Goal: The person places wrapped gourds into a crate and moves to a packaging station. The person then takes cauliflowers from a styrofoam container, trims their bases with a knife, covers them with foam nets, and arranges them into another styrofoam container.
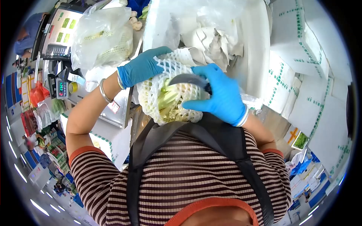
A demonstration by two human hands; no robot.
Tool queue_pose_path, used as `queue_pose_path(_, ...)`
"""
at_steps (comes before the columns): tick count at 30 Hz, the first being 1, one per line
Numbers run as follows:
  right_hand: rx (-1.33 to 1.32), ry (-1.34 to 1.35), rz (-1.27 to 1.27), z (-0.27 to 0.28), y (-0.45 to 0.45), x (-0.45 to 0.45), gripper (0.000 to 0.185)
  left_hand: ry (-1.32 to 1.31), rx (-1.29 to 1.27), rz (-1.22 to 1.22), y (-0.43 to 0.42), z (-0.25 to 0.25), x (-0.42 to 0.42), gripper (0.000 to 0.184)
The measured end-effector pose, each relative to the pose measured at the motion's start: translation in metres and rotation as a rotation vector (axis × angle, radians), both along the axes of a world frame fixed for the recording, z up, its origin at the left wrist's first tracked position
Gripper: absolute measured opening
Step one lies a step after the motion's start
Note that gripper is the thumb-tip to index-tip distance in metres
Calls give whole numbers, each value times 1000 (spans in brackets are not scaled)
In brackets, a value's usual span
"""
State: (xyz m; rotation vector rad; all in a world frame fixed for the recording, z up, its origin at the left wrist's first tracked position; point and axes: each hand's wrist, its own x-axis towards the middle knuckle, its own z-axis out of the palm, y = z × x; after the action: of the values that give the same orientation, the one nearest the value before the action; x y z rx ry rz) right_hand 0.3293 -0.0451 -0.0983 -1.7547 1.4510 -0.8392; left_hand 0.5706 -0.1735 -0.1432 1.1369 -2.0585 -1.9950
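Observation:
Close to my chest, a cauliflower with pale green stalks sits in a white foam net sleeve. My left hand, in a blue glove, grips the sleeve's upper left edge. In my gloved right hand is a knife with a short curved blade, its handle mostly hidden by the fingers. The blade lies over the stalks, pointing left; whether it touches them I cannot tell. My right thumb reaches across to the right side of the cauliflower.
Ahead stands a white foam box with crumpled paper inside. A clear plastic bag with net-wrapped produce lies at upper left. Further left are a screen and a scale display. White boxes are stacked along the right.

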Motion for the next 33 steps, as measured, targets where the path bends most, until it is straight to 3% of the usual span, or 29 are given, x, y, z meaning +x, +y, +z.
queue_pose_path(3,85,-69,38,-8,-1,-3,28,13,15,-63,-10,-16,-3,64)
queue_pose_path(4,303,-173,5,-4,-6,-7,22,16,77,-89,-13,-1,-5,66)
queue_pose_path(7,401,-363,-57,-21,-9,-14,20,116,-46,-185,-23,-17,-6,75)
queue_pose_path(8,226,-218,-69,-32,-13,-18,18,178,-44,-211,-22,-18,-4,80)
queue_pose_path(11,93,93,-291,-99,-28,-47,18,352,-55,-230,-14,-8,-11,77)
queue_pose_path(13,316,-32,-331,-117,-19,-65,17,247,-157,-258,-12,10,-24,77)
queue_pose_path(14,592,-218,-387,-95,-20,-66,19,207,-179,-271,-13,12,-28,77)
queue_pose_path(15,535,-184,-361,-79,-19,-67,22,169,-201,-286,-12,10,-32,77)
queue_pose_path(17,394,-112,-315,-52,-25,-73,30,54,-161,-236,-17,1,-44,56)
queue_pose_path(19,89,-262,-58,-20,-31,-63,41,-68,-36,-236,-24,-9,-61,45)
queue_pose_path(20,53,-192,114,-12,-35,-64,48,-77,-64,-231,-25,-15,-70,34)
queue_pose_path(22,-40,-99,460,2,-41,-67,63,53,2,-245,-28,-24,-80,32)
queue_pose_path(23,-89,32,550,0,-44,-60,63,118,32,-248,-31,-29,-85,30)
queue_pose_path(24,37,-58,465,-3,-42,-54,55,124,-111,-367,-37,-36,-88,27)
queue_pose_path(27,73,-173,250,-34,-34,-65,25,-69,-12,-252,-29,-26,-93,27)
queue_pose_path(31,30,50,360,-42,-35,-70,19,-86,-37,-363,-33,-30,-101,35)
queue_pose_path(33,-36,83,402,-30,-43,-65,19,-65,-72,-305,-31,-35,-104,38)
